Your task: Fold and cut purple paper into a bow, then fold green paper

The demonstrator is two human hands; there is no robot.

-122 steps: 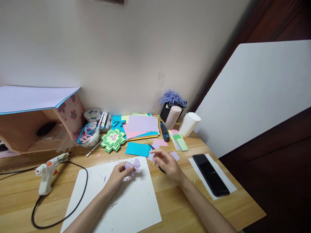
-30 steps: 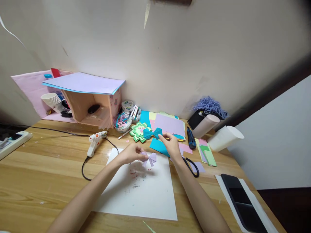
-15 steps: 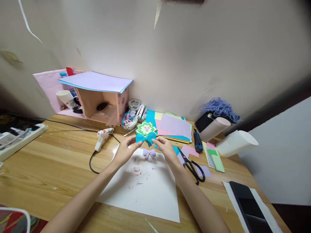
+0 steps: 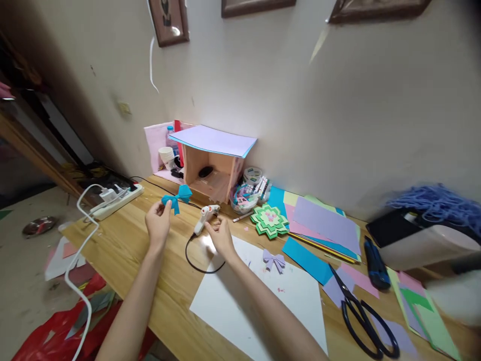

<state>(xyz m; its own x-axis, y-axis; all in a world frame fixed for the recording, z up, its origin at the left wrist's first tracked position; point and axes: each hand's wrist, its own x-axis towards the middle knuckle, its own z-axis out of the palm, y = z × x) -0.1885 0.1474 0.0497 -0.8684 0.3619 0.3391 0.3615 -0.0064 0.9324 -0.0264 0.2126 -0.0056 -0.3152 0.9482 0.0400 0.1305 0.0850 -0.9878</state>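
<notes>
Your left hand (image 4: pixel 158 224) pinches the blue bow (image 4: pixel 177 197), lifted just above it; your right hand (image 4: pixel 221 235) grips the glue gun (image 4: pixel 205 217) between both hands; both bows look folded, the lilac bow (image 4: pixel 274 260) lying right of your right hand; no glue shows on either yet

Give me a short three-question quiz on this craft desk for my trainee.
1. Which thing does the left hand hold up? A) lilac paper bow B) blue paper bow C) glue gun
2. True or false: the scissors lie on the white sheet.
3. Fill in: the right hand has its fingertips at the ___.
Key: 1 B. 2 False; they lie on the desk, to the sheet's right. 3 glue gun.
</notes>
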